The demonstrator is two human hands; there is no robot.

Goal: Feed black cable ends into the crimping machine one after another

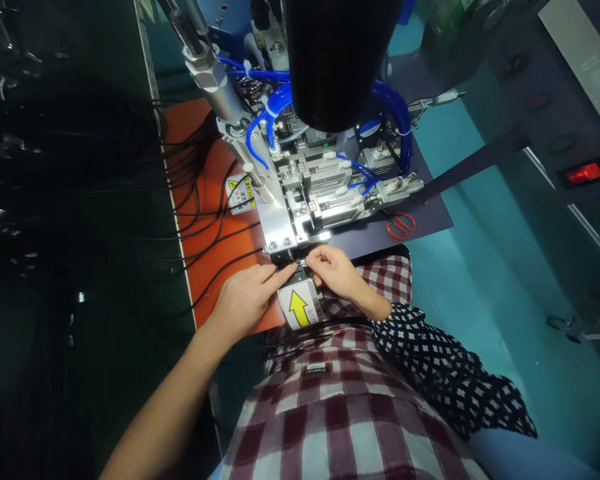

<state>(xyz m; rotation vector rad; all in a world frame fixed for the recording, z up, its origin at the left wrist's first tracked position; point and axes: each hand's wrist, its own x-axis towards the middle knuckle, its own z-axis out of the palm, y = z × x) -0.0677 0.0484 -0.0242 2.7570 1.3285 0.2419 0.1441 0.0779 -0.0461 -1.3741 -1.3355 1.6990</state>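
Note:
At the front end of a metal machine (325,193), my two hands meet over a small dark fixture (300,273). The index finger of my left hand (245,297) is stretched out, its tip on the fixture; its other fingers are partly hidden. From the other side, my right hand (336,270) pinches thumb and forefinger together at the same spot. A tiny shiny piece shows at those fingertips, too small to name. Just below the fingers is a white label (300,305) with a yellow arrow pointing toward the machine.
Black cables (195,220) run across the orange board (195,267) on the left. Blue air tubes (280,100) loop over the machine, and a black cylinder (340,60) hangs above it. Red-handled scissors (401,227) lie right of it. A lit red switch (584,173) is far right.

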